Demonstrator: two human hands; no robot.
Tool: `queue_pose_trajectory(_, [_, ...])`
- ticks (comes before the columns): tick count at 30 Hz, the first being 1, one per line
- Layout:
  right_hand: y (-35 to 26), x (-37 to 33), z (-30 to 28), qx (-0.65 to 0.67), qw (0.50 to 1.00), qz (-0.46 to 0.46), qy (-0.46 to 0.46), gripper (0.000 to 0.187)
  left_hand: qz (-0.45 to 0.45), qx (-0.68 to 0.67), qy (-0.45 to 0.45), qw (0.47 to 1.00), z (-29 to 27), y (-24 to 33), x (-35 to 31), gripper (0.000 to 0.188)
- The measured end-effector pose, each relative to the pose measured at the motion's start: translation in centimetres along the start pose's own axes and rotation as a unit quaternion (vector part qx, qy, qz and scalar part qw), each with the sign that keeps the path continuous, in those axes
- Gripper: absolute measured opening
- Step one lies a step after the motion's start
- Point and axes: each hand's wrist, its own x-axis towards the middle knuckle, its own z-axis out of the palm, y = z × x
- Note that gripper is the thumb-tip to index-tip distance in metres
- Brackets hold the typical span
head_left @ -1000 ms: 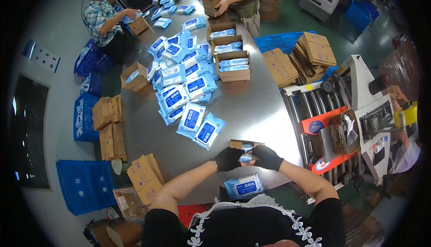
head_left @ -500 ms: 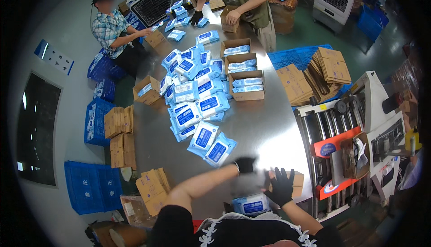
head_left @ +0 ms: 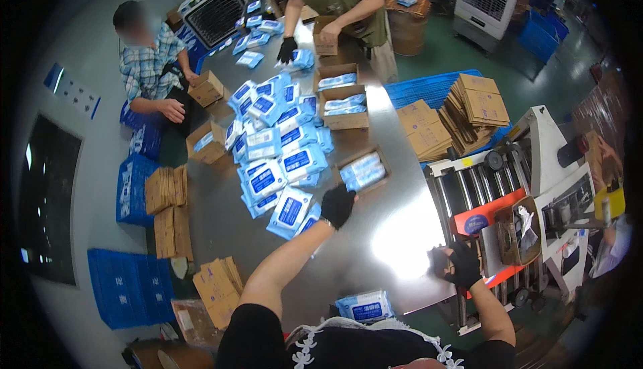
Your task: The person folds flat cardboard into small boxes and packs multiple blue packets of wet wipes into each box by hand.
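Note:
My left hand (head_left: 338,208), in a black glove, closes on the near corner of an open carton (head_left: 382,185) on the steel table. Pale blue wipes packs (head_left: 364,170) lie inside that carton. Over at the table's right edge, beside the roller machine, my gloved right hand (head_left: 464,266) has its fingers curled over a small brown carton (head_left: 439,262), partly blurred and covered by the hand. A blue-and-white wipes pack (head_left: 366,306) lies at the near edge against my body. The heap of wipes packs (head_left: 281,134) spreads to the left of my left hand.
Two filled cartons (head_left: 346,119) stand farther back. The roller machine (head_left: 495,215) borders the table on the right, with flattened cartons (head_left: 429,128) beyond. A co-worker in plaid (head_left: 144,57) handles a carton at left; another in an apron (head_left: 338,4) works at the far end.
My left hand has reached forward, and the filled carton has come nearer from the row. My right hand and the small carton have shifted right toward the machine. The view has moved slightly.

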Motion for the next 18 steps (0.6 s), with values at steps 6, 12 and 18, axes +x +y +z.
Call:
queue_pose_trajectory(6, [-4.1,1.9,0.5,0.046,0.998,-0.015,0.041,0.076,0.106,-0.092,-0.142,0.98,-6.0,3.5,-16.8,0.017])
queue_pose_trajectory(12, [-16.0,7.5,7.7,0.118,0.988,-0.084,-0.06,0.056,0.128,-0.231,-0.29,0.92,-7.0,6.3,-17.3,0.039])
queue_pose_trajectory(18, [-17.7,10.5,6.1,0.165,0.971,0.136,-0.103,0.038,-0.2,-0.366,0.07,0.906,4.4,4.9,-20.1,0.085])
